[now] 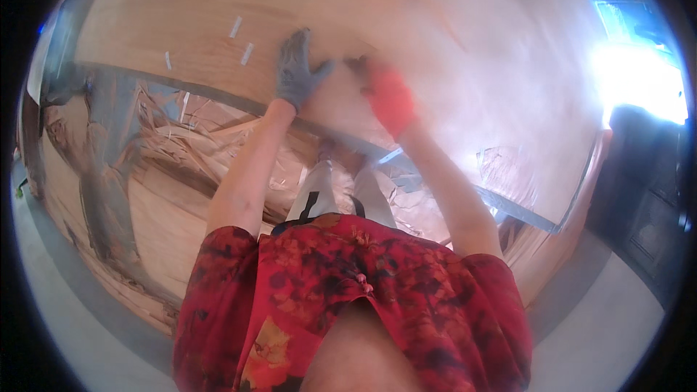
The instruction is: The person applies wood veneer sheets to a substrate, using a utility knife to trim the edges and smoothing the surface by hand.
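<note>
A broad pale wood veneer sheet [189,0] spreads in front of me, its near edge slanting down to the right. My left hand [296,72], in a grey-blue glove, lies on the sheet with fingers stretched upward and thumb apart. Close by on the right, my right hand [388,98] wears a red-orange glove and reaches over the sheet. Motion blurs its fingers, and something dark shows at their tips; whether it is part of the glove or a held item I cannot make out. A short white strip [247,53] lies left of my left hand, with two more near it.
Crumpled, torn veneer scraps [218,134] lie below the sheet's near edge and around my legs. More wood sheets [163,207] lie at the left. A dark cabinet-like object [642,196] stands at the far right, below a bright opening [642,76].
</note>
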`<control>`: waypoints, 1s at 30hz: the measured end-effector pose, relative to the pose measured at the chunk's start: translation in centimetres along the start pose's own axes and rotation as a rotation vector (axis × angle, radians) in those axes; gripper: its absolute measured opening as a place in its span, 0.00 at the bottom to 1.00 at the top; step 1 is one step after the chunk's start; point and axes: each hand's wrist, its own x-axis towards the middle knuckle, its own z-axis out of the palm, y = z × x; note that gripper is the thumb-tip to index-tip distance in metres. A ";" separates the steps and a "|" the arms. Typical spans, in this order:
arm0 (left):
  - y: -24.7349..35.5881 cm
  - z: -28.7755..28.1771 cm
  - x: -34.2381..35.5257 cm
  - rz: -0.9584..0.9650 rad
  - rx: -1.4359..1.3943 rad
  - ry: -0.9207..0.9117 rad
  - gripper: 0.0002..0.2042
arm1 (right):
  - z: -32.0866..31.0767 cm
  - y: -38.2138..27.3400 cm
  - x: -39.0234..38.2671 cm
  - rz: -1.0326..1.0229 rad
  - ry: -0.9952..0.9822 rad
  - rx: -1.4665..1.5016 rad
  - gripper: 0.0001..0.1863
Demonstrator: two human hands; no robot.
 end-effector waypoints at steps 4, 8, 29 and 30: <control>-0.3 -0.4 -0.5 -0.014 0.024 -0.003 0.43 | -0.4 -0.5 2.5 -0.050 0.031 -0.288 0.39; 0.2 -0.7 0.0 -0.051 -0.006 -0.026 0.42 | -6.2 2.3 9.8 -0.012 0.470 -0.123 0.45; 0.5 -9.8 -3.9 0.115 -0.131 0.265 0.30 | -14.0 -6.1 7.6 -0.345 0.331 0.178 0.25; 0.4 -11.1 -5.0 0.132 -0.138 0.257 0.30 | -15.0 -5.8 6.3 -0.364 0.401 0.187 0.26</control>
